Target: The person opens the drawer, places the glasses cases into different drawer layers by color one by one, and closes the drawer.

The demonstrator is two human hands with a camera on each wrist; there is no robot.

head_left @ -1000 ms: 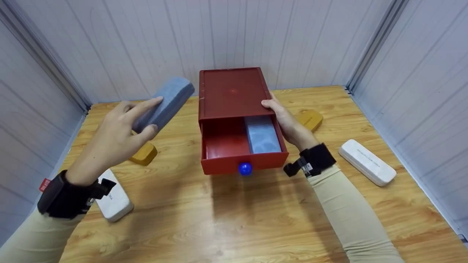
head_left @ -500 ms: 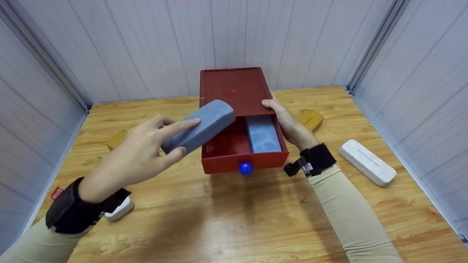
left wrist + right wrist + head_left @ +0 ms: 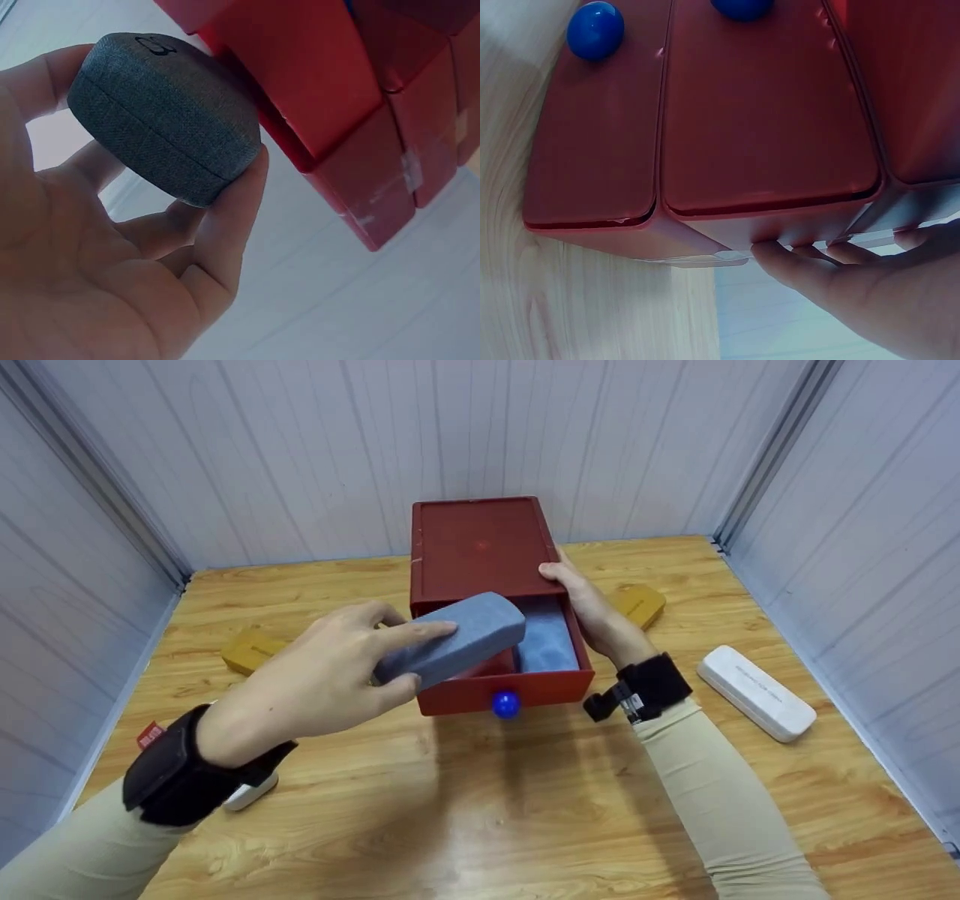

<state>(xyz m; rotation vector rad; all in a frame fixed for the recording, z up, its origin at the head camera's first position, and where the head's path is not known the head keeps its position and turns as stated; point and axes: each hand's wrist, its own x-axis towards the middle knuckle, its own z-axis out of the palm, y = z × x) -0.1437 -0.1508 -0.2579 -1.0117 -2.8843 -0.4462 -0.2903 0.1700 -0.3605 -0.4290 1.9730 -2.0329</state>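
Note:
A blue glasses case, with a seam round its side, is gripped by my left hand between thumb and fingers. It is tilted above the pulled-out top drawer of a red drawer cabinet. Inside that drawer, on the right, lies another blue glasses case; the held one hides most of the drawer's left part. My right hand holds the cabinet's right side, thumb over the top edge. In the right wrist view, its fingers touch the side wall. Blue knobs mark the lower drawers.
A yellow glasses case lies on the wooden table at left, another yellow case behind my right hand. One white case lies at right; a second white case is mostly covered by my left wrist. Pale panels enclose the table.
My left hand has carried the blue glasses case rightward and down, from beside the cabinet to over the drawer. My right hand has stayed on the cabinet.

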